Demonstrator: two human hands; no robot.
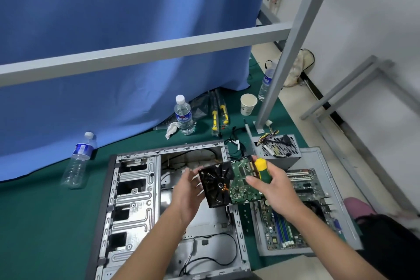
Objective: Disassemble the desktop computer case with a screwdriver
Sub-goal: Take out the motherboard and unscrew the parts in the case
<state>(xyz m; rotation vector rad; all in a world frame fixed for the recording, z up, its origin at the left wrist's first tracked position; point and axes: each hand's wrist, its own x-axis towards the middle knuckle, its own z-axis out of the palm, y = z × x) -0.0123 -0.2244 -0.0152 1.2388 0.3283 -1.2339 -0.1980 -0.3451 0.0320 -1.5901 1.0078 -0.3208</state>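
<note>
The opened grey computer case (134, 188) lies flat on the green mat, its drive cage at the left. Above it I hold a green graphics card (242, 185) with a black fan (216, 185). My left hand (188, 191) touches the fan's left edge with straight fingers. My right hand (277, 188) grips a screwdriver (262, 169) with a green and yellow handle against the card's right end; its shaft is hidden behind the card. A removed motherboard (293, 229) lies on a grey side panel (318, 154) to the right.
A power supply (279, 150) with loose cables sits behind the card. Three water bottles (184, 116) (78, 161) (267, 82), a paper cup (248, 104) and two yellow-handled screwdrivers (219, 116) lie further back. A grey metal frame post (279, 70) stands at right, a blue curtain (113, 18) behind.
</note>
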